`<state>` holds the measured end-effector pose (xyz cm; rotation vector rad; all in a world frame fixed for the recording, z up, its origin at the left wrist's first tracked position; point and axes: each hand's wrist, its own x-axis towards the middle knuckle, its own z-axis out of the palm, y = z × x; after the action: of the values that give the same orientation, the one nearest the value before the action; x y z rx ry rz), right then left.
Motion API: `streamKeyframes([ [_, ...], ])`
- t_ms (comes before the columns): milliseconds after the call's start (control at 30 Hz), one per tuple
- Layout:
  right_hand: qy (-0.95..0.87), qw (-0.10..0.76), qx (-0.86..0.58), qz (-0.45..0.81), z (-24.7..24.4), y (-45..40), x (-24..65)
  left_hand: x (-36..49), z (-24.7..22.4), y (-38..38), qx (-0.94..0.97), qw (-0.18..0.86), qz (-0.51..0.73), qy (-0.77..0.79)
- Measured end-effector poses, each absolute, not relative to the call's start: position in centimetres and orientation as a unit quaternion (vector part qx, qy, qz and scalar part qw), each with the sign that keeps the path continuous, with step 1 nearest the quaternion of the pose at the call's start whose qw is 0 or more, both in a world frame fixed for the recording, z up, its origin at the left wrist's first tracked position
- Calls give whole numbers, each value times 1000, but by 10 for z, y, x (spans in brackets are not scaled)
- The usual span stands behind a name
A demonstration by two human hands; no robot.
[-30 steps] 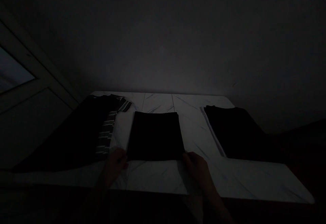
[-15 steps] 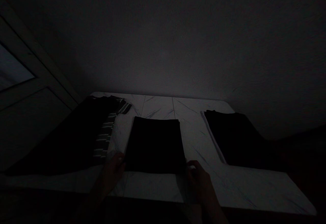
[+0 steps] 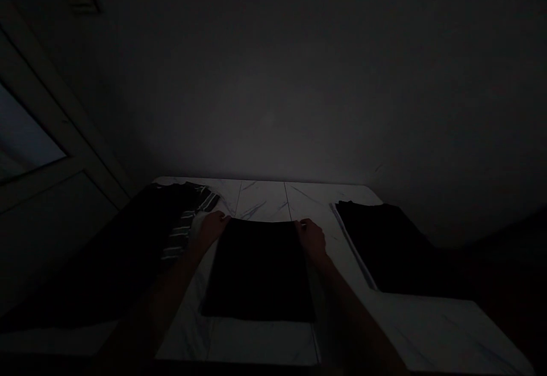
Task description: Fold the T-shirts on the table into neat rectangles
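A black folded garment (image 3: 261, 270) lies flat in the middle of the table, roughly square; the dark picture hides what kind it is. At its far left corner, my left hand (image 3: 214, 227) pinches the cloth between thumb and fingers. My right hand (image 3: 311, 239) grips the far right corner in the same way. Between the two hands the far edge runs almost straight, dipping slightly.
White marble-patterned table (image 3: 427, 330) against a grey wall (image 3: 273, 80). Dark clothes (image 3: 115, 250) lie spread at left, with a striped garment (image 3: 177, 233) showing beneath. A dark folded stack (image 3: 388, 250) sits at right. A framed door (image 3: 64, 142) stands at far left.
Both hands have moved from the garment's near corners to its far corners. The view has tilted upward, so the table sits lower in the picture.
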<state>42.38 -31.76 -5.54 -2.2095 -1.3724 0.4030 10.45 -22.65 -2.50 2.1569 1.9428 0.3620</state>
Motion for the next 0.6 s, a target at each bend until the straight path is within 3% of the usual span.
streamKeyframes([
  [333,-546,300,-772,126,-72,-305,420,108,-48,-221,733,107,160,652],
  [600,-511,289,-798,136,-68,-303,412,116,-53,-227,724,89,177,661],
])
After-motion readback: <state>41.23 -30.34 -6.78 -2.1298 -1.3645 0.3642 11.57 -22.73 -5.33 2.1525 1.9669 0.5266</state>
